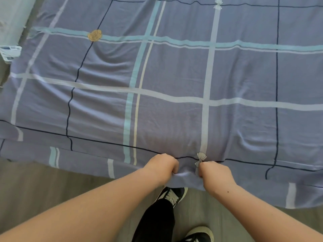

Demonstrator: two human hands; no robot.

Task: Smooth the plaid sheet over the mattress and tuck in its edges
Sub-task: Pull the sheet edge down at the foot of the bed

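The blue plaid sheet (174, 84) covers the whole mattress top, with pale and dark stripes, a yellow rose print and small bow prints. Its near border hangs over the mattress's front edge towards the floor. My left hand (161, 165) grips a fold of that hanging border with curled fingers. My right hand (215, 173) grips the same border a short way to the right, just below a bow print. The cloth bunches between the two fists. Soft creases fan out across the sheet above my hands and towards the left. The mattress itself is hidden under the sheet.
Grey floor (35, 186) runs along the bed's near side. My feet in dark sneakers (173, 194) stand on it just below the hanging border. A white plastic object (9, 53) and a pale surface sit beyond the bed's far left corner.
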